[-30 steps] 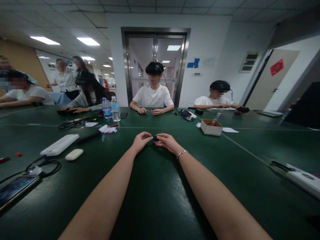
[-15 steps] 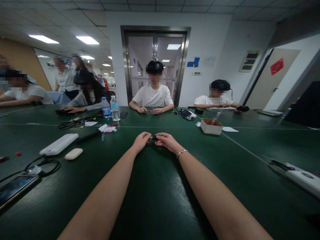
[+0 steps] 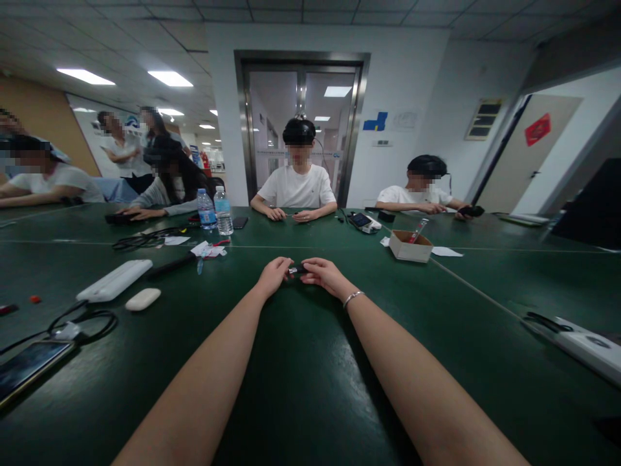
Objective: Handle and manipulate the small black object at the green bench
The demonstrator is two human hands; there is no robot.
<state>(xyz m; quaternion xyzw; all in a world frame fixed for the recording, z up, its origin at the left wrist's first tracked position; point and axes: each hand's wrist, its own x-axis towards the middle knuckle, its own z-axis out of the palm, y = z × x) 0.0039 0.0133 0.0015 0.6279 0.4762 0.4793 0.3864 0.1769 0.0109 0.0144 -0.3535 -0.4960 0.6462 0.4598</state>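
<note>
Just above the green table (image 3: 301, 362), between my two hands, is a small black USB stick (image 3: 300, 268) with a shiny silver end pointing left. My right hand (image 3: 326, 273), with a silver bracelet at its wrist, pinches the black body. The closed fingers of my left hand (image 3: 274, 274) meet at the silver end. Too little shows to tell whether a separate cap is in the left fingertips.
A white power bank (image 3: 115, 280), a white earphone case (image 3: 143, 299) and a phone (image 3: 33, 366) lie left. Two water bottles (image 3: 224, 212) stand farther back. A small open box (image 3: 410, 246) sits right of my hands. A person in a white shirt (image 3: 295, 191) sits opposite.
More of the USB stick's silver end shows between my fingertips now. My hands and arms have stayed almost in the same place.
</note>
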